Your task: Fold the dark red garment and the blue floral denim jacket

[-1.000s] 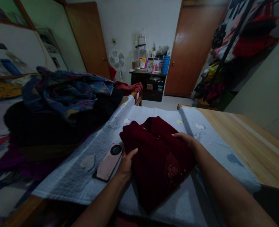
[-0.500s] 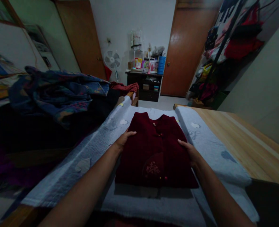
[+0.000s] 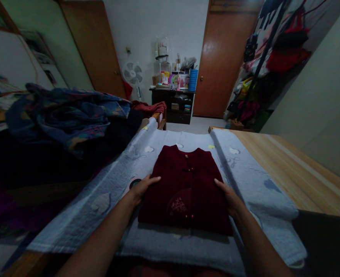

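A dark red jacket [image 3: 184, 192], folded into a neat rectangle with its collar away from me, is between my hands above a pale blue cloth [image 3: 170, 244]. Small bright fastenings and a round floral patch show on its front. My left hand [image 3: 143, 188] grips its left edge, thumb on top and fingers hidden underneath. On the opposite edge my right hand [image 3: 229, 196] holds it the same way. Just beyond my left wrist lies a round dark-rimmed object [image 3: 134, 182], partly covered, whose kind I cannot make out.
A heap of clothes with a blue patterned garment [image 3: 68, 111] rises at left. Bare wooden board [image 3: 276, 157] extends at right. Farther back stand a black cabinet [image 3: 172, 109], a white fan [image 3: 133, 73] and a wooden door [image 3: 216, 65]. Bags [image 3: 287, 57] hang at right.
Both hands have drawn the folded jacket slightly nearer to me and lower. The round dark-rimmed object beside my left hand has come into sight. The view has shifted a little.
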Tool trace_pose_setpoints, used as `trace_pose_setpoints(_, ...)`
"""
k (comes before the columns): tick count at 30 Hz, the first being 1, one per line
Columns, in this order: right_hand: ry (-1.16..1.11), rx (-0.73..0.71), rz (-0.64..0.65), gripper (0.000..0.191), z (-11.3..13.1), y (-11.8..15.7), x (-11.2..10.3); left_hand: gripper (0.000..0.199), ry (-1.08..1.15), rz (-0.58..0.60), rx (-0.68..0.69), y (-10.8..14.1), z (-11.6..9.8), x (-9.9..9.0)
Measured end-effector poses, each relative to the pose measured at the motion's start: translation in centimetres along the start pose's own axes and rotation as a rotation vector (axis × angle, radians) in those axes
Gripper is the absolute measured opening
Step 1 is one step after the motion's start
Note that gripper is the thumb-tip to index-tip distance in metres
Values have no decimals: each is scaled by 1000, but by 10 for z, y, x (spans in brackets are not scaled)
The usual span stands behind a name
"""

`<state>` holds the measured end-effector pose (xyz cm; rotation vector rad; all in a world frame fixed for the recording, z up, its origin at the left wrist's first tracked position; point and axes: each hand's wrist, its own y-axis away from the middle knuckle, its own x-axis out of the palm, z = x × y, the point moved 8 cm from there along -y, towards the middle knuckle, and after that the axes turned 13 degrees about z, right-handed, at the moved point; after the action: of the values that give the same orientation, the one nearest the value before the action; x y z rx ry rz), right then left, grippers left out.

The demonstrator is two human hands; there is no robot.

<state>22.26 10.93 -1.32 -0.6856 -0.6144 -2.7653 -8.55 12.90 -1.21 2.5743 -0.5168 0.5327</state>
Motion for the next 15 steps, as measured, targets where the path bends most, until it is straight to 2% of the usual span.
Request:
trace_pose_setpoints(5, 80, -37, 30, 60, -2, 18, 3, 66, -128, 22, 22, 34, 13, 8)
trace_pose_setpoints(10, 157, -82, -22, 53, 4, 18, 2, 70, -229, -12, 50, 45, 11, 17)
trace_pose_setpoints(15, 177, -88, -7, 51, 4, 23, 3, 71, -293, -35, 75, 54, 13, 20)
